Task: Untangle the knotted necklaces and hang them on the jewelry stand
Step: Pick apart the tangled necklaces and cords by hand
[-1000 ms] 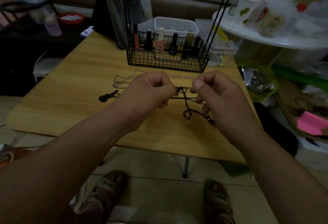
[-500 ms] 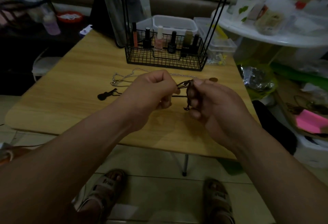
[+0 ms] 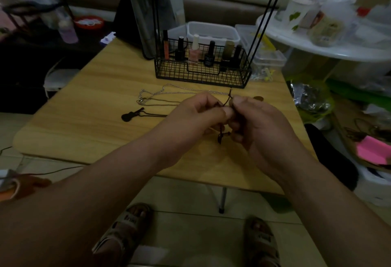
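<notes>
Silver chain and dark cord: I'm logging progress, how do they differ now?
The silver chain is pale linked metal; the dark cord is plain string. The chain lies loose on the table; the cord is pinched between left hand and right hand. Neither hangs on the stand yet.

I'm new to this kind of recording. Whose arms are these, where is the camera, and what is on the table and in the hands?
There is no machine here. These are one person's bare arms. Every picture comes from a single wide-angle camera worn on the head, looking forward and down, so the arms enter from the bottom edge.

The left hand and right hand meet above the wooden table. Both pinch a dark cord, and a short piece of it dangles below them.

On the table lie a silver chain and a black guitar pendant, whose thin cord runs toward the left hand. Behind them stands a wire basket holding nail polish bottles.
</notes>
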`<action>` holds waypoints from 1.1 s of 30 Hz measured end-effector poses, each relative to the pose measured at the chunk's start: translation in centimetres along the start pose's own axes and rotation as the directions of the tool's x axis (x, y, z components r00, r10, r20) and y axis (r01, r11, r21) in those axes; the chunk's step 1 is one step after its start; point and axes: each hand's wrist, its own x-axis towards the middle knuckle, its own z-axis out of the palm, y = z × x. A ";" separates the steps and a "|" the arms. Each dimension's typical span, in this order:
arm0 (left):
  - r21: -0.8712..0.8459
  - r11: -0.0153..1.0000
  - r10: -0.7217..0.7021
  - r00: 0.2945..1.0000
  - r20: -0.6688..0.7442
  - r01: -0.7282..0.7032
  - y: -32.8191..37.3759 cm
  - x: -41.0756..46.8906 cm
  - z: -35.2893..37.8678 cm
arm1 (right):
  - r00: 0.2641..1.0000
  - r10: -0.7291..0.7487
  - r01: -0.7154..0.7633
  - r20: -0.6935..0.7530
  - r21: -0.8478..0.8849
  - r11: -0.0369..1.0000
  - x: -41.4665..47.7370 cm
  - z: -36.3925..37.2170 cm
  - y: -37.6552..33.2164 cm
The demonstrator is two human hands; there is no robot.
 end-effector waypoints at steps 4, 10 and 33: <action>0.053 0.997 0.050 0.998 0.028 -0.052 -0.1 -0.3 0.2 | 0.997 -0.062 0.058 -0.046 -0.087 0.994 0.2 -0.4 -0.5; -0.101 0.994 -0.020 0.996 0.090 0.029 0.1 -0.4 0.0 | 0.964 0.001 0.035 -0.268 0.129 0.991 1.1 -1.5 -1.0; -0.293 0.956 0.037 0.998 0.051 -0.020 1.1 0.6 -0.5 | 0.996 -0.030 0.051 0.083 -0.266 0.963 -1.2 -0.7 -0.5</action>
